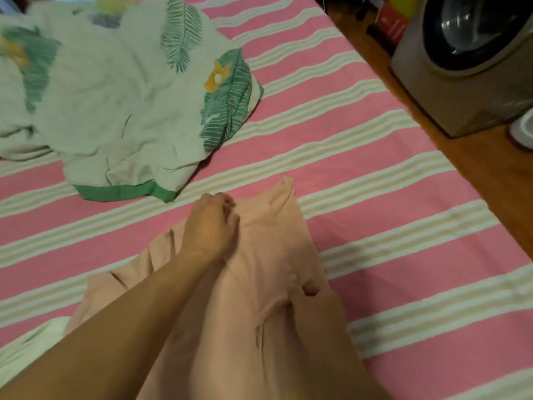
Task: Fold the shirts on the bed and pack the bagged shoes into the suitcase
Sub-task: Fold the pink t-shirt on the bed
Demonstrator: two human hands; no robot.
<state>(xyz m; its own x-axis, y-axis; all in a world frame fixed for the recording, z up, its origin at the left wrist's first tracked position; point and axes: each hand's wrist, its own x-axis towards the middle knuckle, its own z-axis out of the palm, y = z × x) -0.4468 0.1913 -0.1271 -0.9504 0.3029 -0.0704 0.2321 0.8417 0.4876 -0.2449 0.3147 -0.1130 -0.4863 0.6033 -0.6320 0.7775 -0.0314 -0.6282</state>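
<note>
Surface: a bed [375,174] covered by a sheet with broad pink bands and narrow cream stripes running diagonally across the view.
Bed edge: the right side of the sheet ends along a slanted line from top centre to the right border; beyond it lies a wooden floor [490,180].
Room: a front-loading washing machine [473,59] with a dark round door stands on the floor near the bed's upper right; dark and red items behind it are too blurred to identify. A white rounded object [523,131] is cut off at the right border.
Peach shirt [259,284]: lies on the sheet at lower centre, creased lengthwise, one corner pointing away from the person.
Left hand [212,223]: on the shirt's far end, fingers curled, pinching the fabric near its upper edge.
Right hand [320,313]: lower and just to the right, thumb pressed into a fold of the same shirt; the fingers are hidden under the cloth, so the grasp appears closed on the fabric.
Leaf-print cloth [115,105]: a crumpled pale green piece with a green hem, at upper left, apart from the shirt.
Pale cloth [31,350]: a strip at the lower left border, beside the left forearm.
Open room: bare sheet stretches right of the shirt up to the bed edge, and between the shirt and the leaf-print cloth.
</note>
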